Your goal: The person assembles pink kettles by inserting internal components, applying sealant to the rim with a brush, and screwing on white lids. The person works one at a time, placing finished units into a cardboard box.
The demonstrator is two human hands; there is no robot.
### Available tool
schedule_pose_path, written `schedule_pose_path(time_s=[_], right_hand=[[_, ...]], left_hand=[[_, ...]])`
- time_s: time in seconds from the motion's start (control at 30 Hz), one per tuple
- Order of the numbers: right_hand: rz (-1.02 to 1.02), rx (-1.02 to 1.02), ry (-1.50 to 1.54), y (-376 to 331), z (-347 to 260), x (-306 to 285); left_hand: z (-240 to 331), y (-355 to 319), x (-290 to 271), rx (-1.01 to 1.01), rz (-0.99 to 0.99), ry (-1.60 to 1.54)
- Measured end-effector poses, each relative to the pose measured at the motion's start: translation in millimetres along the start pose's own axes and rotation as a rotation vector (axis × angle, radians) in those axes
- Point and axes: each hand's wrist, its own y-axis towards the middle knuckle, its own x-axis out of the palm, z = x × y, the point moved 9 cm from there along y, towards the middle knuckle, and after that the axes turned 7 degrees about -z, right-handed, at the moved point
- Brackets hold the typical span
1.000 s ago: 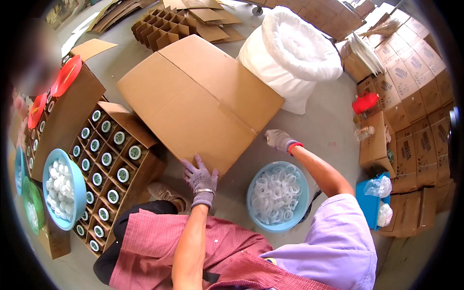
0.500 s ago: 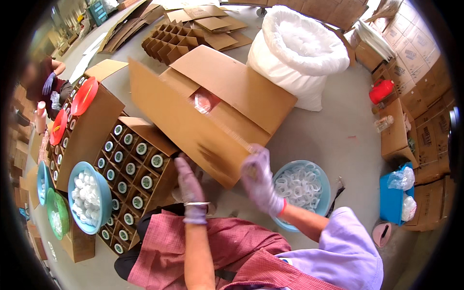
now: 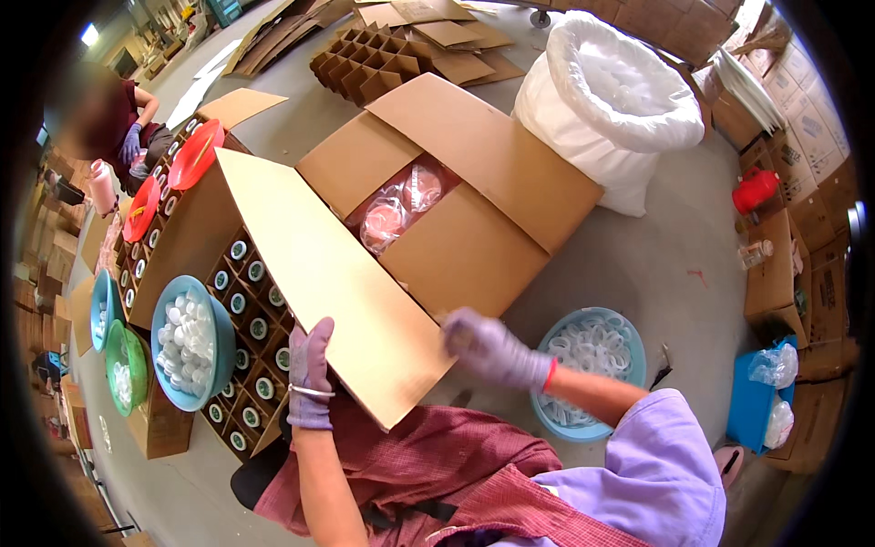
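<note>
A white sack (image 3: pixel 583 132) is standing open on the grey floor (image 3: pixel 674 273); a cardboard divider (image 3: pixel 369 66) is lying left of it, near flattened sheets (image 3: pixel 284 38). At right, a blue tub (image 3: pixel 743 401) is holding clear bags (image 3: pixel 775 366), and a red container (image 3: pixel 755 190), possibly a jug, is sitting near stacked cartons (image 3: pixel 800 114). Two red bowls (image 3: pixel 202 162) are resting near a co-worker (image 3: pixel 129 111).

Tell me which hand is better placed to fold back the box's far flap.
Probably the right hand: it is nearer to the far flap, though blur hides whether its fingers are free. The left hand is at the near flap, which lies between it and the far flap.
</note>
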Motion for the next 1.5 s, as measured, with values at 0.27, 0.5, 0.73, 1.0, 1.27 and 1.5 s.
schedule_pose_path(time_s=[0.27,0.5,0.73,1.0,1.27,1.5], right_hand=[[0.332,0.800,-1.343,20.0,131.4,-229.4],[0.609,0.393,-1.618,31.3,26.3,-306.8],[0.369,0.392,-1.494,13.6,125.0,-280.7],[0.308,0.508,-1.348,11.9,97.1,-247.1],[0.275,0.303,-0.902,-14.6,140.2,-194.8],[0.474,0.329,-1.105,22.9,89.0,-277.0]], left_hand=[[-44.7,3.3,-20.6,-0.045,0.036,-0.177],[-76.7,1.6,94.7,-0.017,-0.007,-0.132],[-302.5,23.0,168.8,-0.778,-0.203,-0.488],[-286.1,4.8,167.3,-0.704,0.006,-0.825],[-273.0,-6.4,120.8,-0.704,-0.068,-0.490],[-270.2,20.7,79.7,-0.437,0.275,0.031]])
